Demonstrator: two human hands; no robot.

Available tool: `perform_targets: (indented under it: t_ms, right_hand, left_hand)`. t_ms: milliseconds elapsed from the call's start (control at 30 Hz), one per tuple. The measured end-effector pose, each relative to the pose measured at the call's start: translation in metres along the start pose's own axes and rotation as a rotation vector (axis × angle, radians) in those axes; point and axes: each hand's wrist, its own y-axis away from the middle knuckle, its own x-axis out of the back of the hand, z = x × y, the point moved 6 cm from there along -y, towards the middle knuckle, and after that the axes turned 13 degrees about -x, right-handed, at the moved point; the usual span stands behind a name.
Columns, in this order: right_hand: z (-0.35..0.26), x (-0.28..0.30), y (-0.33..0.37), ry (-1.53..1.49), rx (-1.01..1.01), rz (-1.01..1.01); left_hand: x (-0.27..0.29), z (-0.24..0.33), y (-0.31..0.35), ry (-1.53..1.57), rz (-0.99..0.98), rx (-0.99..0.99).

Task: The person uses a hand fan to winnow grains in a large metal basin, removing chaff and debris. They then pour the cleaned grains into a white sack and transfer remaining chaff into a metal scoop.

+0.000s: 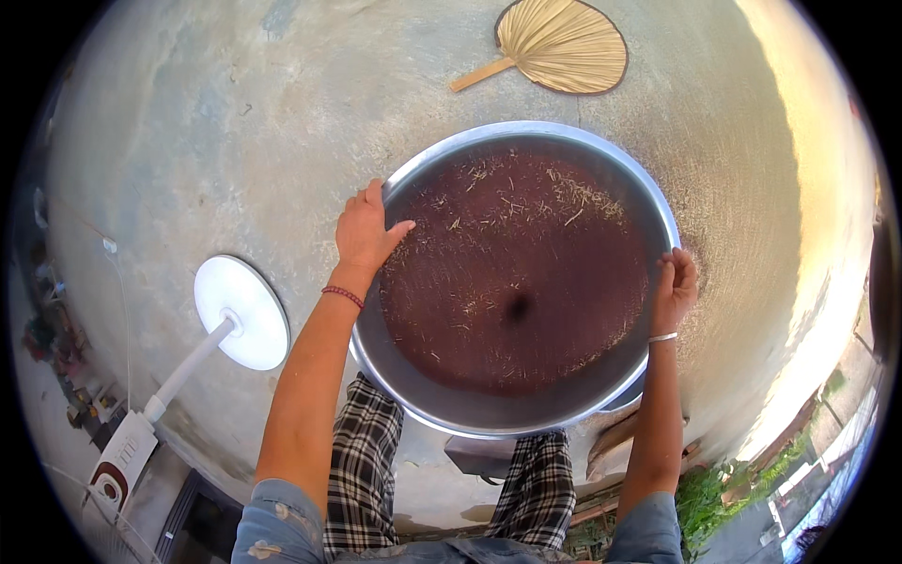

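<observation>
A wide, round metal basin is in front of me, above my legs. A dark reddish-brown mass, apparently of fine grains, covers its bottom, with pale straw bits scattered over it, thickest toward the far side. My left hand grips the rim at the upper left, thumb over the inner side and fingers outside. At the right rim, my right hand is closed on the edge with its fingers bent. Part of that grip is hidden.
A woven hand fan lies on the concrete floor beyond the basin. To the left stands a white pedestal fan with a round base. A dark box-like object sits between my legs. Green plants grow at the lower right.
</observation>
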Motion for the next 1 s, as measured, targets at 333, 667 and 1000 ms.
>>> perform_targets:
  t_ms: [333,667,1000]
  right_hand:
    - [-0.112,-0.413,-0.088,0.773,0.238,-0.498]
    - [-0.013,-0.491,-0.136,0.997,-0.128,-0.512]
    - [-0.094,-0.412,-0.131,0.546,-0.397,-0.099]
  left_hand:
    - [-0.041,-0.020,-0.060,0.106,0.007,-0.082]
    - [-0.055,-0.022,-0.062,0.157,0.045,-0.096]
    - [-0.051,-0.029,-0.061,0.106,0.036,-0.079]
